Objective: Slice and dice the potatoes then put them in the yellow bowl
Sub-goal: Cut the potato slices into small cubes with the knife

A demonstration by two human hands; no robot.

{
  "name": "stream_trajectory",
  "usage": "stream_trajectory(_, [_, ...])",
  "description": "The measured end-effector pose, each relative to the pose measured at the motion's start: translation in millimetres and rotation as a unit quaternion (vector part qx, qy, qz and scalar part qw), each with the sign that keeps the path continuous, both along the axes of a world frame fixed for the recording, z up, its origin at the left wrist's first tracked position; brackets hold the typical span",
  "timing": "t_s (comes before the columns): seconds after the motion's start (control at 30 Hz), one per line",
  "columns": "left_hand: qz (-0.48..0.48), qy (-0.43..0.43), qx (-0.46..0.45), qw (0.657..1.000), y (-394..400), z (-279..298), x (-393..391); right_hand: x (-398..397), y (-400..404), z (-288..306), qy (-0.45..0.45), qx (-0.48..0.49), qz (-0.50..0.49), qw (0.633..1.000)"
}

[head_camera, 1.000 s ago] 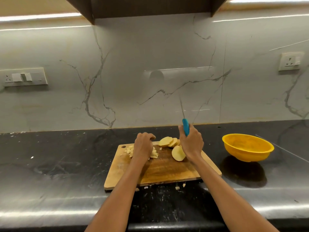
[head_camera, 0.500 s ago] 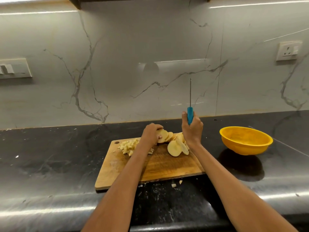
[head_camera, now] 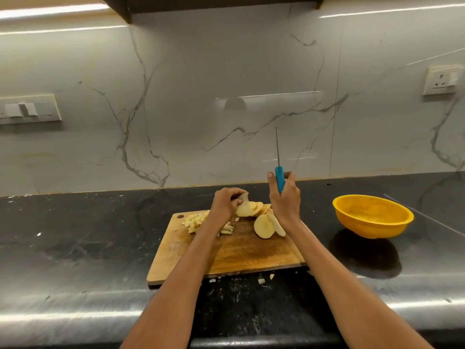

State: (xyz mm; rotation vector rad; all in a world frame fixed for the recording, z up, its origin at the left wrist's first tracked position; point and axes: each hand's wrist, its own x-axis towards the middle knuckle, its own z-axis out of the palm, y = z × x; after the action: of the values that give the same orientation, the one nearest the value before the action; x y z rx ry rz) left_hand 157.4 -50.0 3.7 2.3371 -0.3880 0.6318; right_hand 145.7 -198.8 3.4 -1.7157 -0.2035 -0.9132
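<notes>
You are working at the cutting board [head_camera: 226, 255] on the dark bench [head_camera: 75, 248], with your hands close together but not touching. Your left hand [head_camera: 225, 204] is pinching a potato slice [head_camera: 243, 209] off the fanned row of slices [head_camera: 259, 206] at the far edge of the board, and your right hand [head_camera: 285, 197] is gripping the blue-handled knife [head_camera: 279, 178] with its blade pointing straight up, clear of the food. Two more slices [head_camera: 266, 225] are lying by your right wrist, and a heap of diced potato [head_camera: 195, 221] is sitting behind your left forearm. The yellow bowl [head_camera: 372, 215] is standing well apart to the right, apparently empty, though its near wall is hiding part of the inside. Cut potato is likely stiff but wet and slippery, so take each slice by its edges and lay it flat before dicing.
</notes>
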Motion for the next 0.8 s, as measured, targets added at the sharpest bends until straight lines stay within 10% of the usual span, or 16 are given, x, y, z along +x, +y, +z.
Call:
stream_trajectory(0.37, [-0.048,0.106,0.026,0.993,12,-16,-95,-62,-5,-10,0.087,-0.074,0.071,0.991])
stream_trajectory(0.8, [-0.009,0.073,-0.010,0.997,20,-37,-132,-161,8,-14,0.388,-0.217,0.103,0.890])
